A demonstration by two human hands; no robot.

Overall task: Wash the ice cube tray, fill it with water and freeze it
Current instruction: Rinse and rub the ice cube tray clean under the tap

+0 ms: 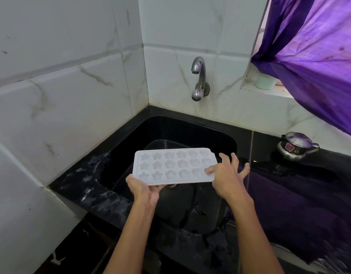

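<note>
Holding tray (pixel 173 166) level over sink (pixel 190 131), below tap (pixel 198 76); no water running. Head view: left hand (pixel 146 189) grips near-left corner, thumb on rim, fingers under, likely to steady it. Right hand (pixel 228 175) spread, one fingertip pressing right-end cell, probably rubbing it clean. Star cells look empty. Small pot (pixel 296 146) lidded on counter (pixel 328 161), contents hidden.

White marble-look tiled walls (pixel 68 80) meet in corner; purple curtain (pixel 317 62) over window ledge (pixel 277 89).
</note>
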